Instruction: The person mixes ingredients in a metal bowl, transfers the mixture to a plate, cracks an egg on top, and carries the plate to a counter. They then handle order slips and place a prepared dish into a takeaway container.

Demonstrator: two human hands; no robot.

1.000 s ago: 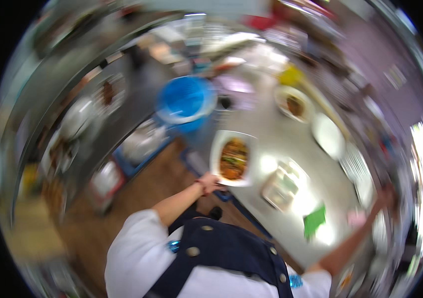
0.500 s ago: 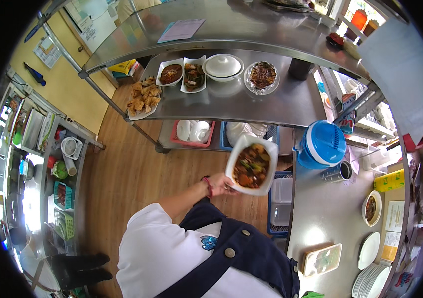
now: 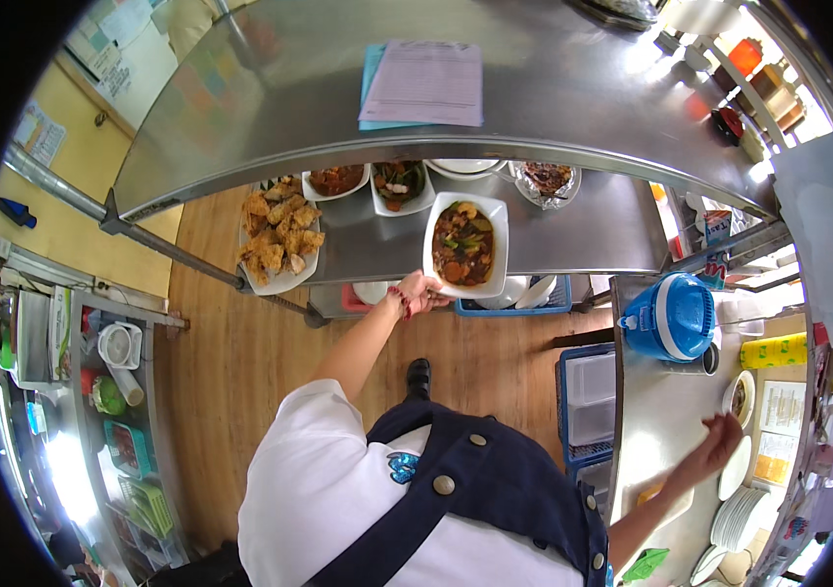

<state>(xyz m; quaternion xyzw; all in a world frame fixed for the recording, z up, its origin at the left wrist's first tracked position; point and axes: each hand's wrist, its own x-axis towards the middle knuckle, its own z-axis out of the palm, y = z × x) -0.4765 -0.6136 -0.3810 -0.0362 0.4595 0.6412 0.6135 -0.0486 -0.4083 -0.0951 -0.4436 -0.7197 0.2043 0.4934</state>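
My left hand (image 3: 420,293) grips the near left edge of a squarish white bowl (image 3: 501,256). Dark brown stew (image 3: 463,245) with carrot slices and green vegetables fills it. I hold this bowl at the front edge of the steel shelf. Out over the right-hand counter, my right hand (image 3: 720,446) holds nothing, its fingers apart. It is nearest to a white bowl of food (image 3: 740,396) and a white plate (image 3: 736,468). On the shelf are a plate of fried pieces (image 3: 281,235), two white dishes of food, a lidded white pot and a foil-lined plate (image 3: 546,180).
A steel upper shelf (image 3: 279,88) overhangs the dishes and bears paper sheets (image 3: 424,83). A blue round jug (image 3: 669,318) and stacked plates (image 3: 741,519) stand on the right counter. Low down is a blue crate (image 3: 573,367); a cluttered rack (image 3: 123,421) lines the left.
My body has come closer to the shelf, and the stew bowl has moved forward to its edge. My right hand has come into view over the counter.
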